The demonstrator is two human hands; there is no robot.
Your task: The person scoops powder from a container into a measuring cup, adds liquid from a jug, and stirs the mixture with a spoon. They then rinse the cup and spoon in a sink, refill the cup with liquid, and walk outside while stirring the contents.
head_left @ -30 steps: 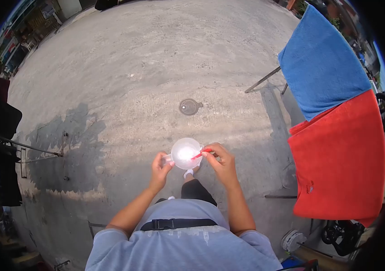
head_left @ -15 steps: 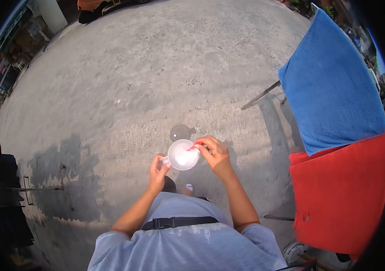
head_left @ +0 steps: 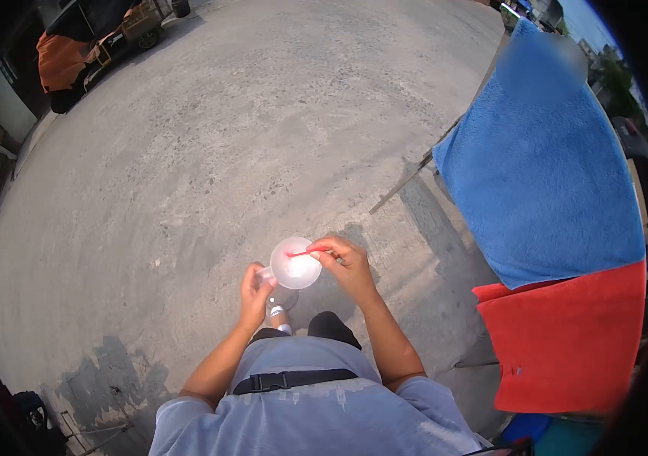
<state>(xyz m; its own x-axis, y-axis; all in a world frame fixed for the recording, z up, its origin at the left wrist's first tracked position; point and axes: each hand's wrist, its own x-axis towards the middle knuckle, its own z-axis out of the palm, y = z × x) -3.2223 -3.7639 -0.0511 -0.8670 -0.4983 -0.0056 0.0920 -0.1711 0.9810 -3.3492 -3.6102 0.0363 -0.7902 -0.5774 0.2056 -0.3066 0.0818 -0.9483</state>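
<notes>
A whitish, translucent plastic cup [head_left: 293,275] with a side handle is held out in front of my body. My left hand [head_left: 254,289] grips it by the handle, fingers closed. In my right hand [head_left: 347,264], a slim red stick [head_left: 305,251] is pinched between thumb and fingers. Its far end reaches over or into the cup; I cannot make out what kind of tool it is. Something pale and bright shows inside the cup, too washed out by the light to name.
To my right hang a blue towel [head_left: 544,159] and a red towel [head_left: 567,334] on a metal rack [head_left: 407,182]. Grey concrete ground [head_left: 187,167] stretches ahead, with a cart under an orange cover [head_left: 62,62] at the far left. My foot [head_left: 279,319] is below the cup.
The view has swung, bringing more of the cart into sight. More of the red stick shows, now lying across the cup's opening. Both hands keep their hold.
</notes>
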